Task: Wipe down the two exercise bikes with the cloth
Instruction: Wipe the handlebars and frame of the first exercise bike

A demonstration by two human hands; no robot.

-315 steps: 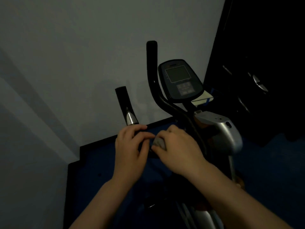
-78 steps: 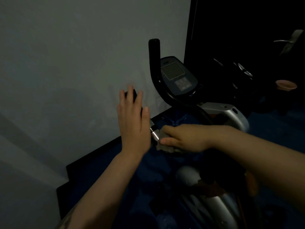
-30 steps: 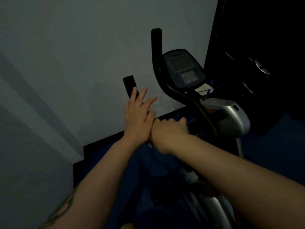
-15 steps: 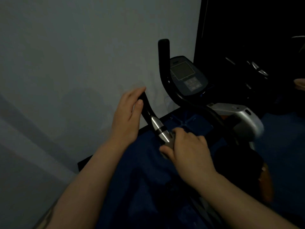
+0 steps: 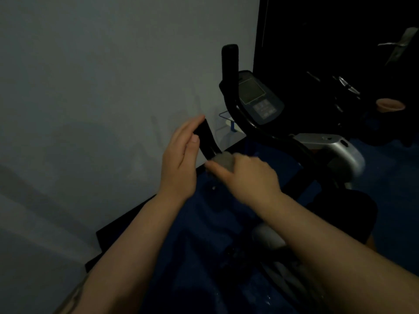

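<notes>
A black and silver exercise bike (image 5: 328,152) stands ahead of me in dim light, its console (image 5: 256,96) facing me. My left hand (image 5: 181,159) lies with straight fingers along the outer side of the bike's short left handlebar grip (image 5: 206,141). My right hand (image 5: 244,175) grips a grey cloth (image 5: 223,160) wrapped on the same bar just below the black grip. The tall right handlebar (image 5: 229,69) rises beside the console. A second machine (image 5: 349,89) is barely visible in the dark at the far right.
A pale wall (image 5: 102,87) fills the left half, close behind the handlebar. Blue floor mats (image 5: 204,234) lie under the bike with a black border along the wall. A small white and blue object (image 5: 231,123) sits by the wall behind the bars.
My right hand has slid the cloth up the left handlebar toward the black grip. My left hand stays flat against the grip's outer side.
</notes>
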